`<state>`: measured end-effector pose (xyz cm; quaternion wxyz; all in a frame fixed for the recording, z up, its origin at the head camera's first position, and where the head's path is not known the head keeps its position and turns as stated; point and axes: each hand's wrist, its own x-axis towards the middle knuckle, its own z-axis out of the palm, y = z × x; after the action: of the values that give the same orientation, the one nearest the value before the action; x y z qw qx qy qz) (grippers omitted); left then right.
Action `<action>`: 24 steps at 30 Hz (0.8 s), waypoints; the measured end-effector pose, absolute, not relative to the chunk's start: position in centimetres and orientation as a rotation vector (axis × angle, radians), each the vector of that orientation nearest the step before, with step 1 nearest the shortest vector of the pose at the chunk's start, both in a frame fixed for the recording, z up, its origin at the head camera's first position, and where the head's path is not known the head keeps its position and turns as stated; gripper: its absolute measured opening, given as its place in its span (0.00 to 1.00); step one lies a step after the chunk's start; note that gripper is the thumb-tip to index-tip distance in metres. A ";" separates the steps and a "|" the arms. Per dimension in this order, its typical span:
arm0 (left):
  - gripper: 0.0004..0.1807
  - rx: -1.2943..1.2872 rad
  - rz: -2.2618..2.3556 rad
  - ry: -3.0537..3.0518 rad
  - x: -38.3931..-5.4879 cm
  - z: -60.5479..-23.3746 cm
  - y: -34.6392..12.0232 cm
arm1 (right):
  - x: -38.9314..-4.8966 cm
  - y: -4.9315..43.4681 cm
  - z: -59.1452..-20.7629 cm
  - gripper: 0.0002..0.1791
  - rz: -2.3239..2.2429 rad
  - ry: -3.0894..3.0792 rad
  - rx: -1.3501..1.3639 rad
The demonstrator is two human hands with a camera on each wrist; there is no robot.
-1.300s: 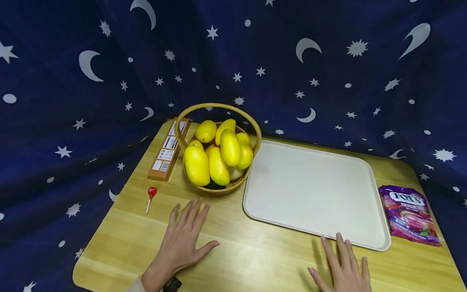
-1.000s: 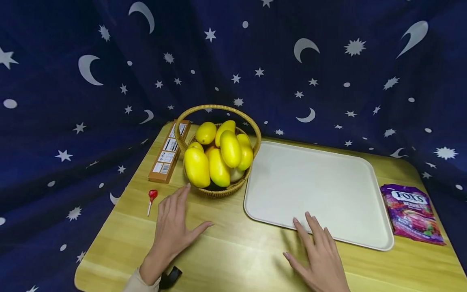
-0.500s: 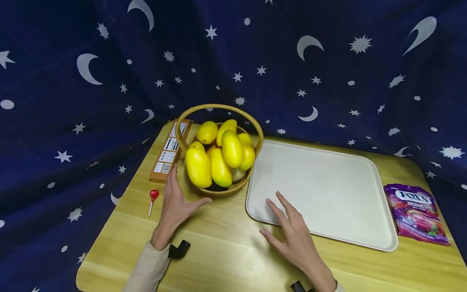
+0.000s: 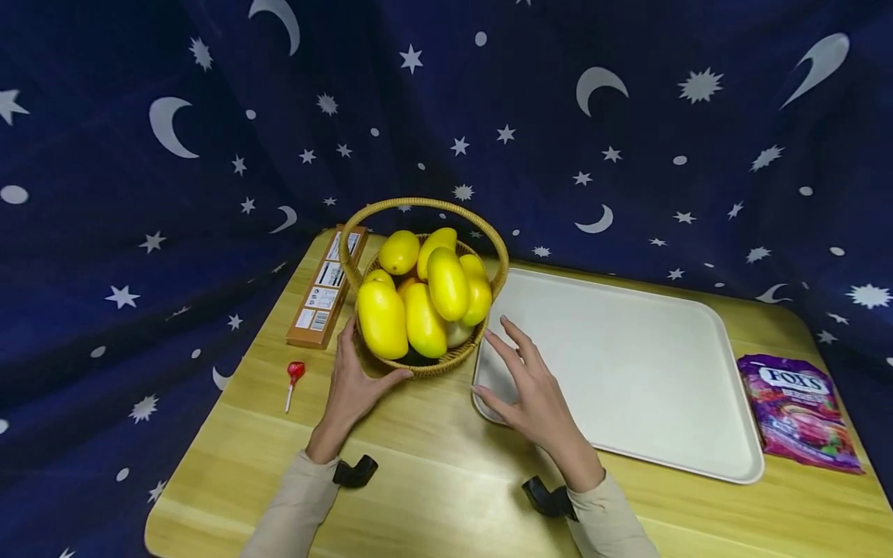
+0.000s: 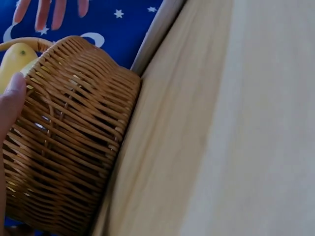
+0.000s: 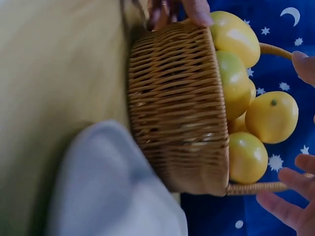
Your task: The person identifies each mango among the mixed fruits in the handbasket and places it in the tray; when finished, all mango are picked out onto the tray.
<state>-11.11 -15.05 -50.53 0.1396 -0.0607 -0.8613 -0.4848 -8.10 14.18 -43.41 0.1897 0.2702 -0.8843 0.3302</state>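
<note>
A round wicker basket (image 4: 453,361) with a tall arched handle stands on the table, piled with several yellow mangoes (image 4: 382,319). My left hand (image 4: 352,391) grips its near left side, the thumb along the front rim and the fingers round the side. In the left wrist view that thumb (image 5: 14,98) lies against the woven wall (image 5: 74,132). To the right of the basket, my right hand (image 4: 537,399) hovers over the tray's near left corner, fingers spread and apart from the wicker. In the right wrist view those fingers (image 6: 283,206) frame the handle side without visible contact.
A pale rectangular tray (image 4: 628,372) lies right of the basket, with a purple Fox's candy bag (image 4: 798,411) beyond it. Left of the basket are a long orange-brown box (image 4: 324,291) and a red lollipop (image 4: 296,372). A starry dark-blue cloth (image 4: 446,101) hangs behind the table.
Both hands have moved toward the basket. My left hand went forward and took hold of its side; my right hand swung left across the tray's near edge. The basket appears to have stayed in place.
</note>
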 end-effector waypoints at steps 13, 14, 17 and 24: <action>0.69 -0.203 -1.535 -2.387 -11.4 -51.9 -15.2 | -14.1 10.7 -41.0 0.41 1.015 -2.396 0.822; 0.69 -0.205 -1.541 -2.385 -11.5 -51.9 -15.2 | -14.4 10.6 -40.9 0.40 1.020 -2.413 0.821; 0.69 -0.213 -1.558 -2.383 -11.5 -51.9 -15.2 | -15.4 10.2 -40.4 0.42 1.031 -2.468 0.805; 0.69 -0.211 -1.548 -2.400 -11.4 -52.0 -15.2 | -16.9 9.8 -40.2 0.45 0.997 -2.584 0.772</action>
<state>-11.43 -15.21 -52.02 0.1388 -0.0730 -0.8300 -0.5353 -16.93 9.77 -40.22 0.1331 0.2660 -0.8908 0.3436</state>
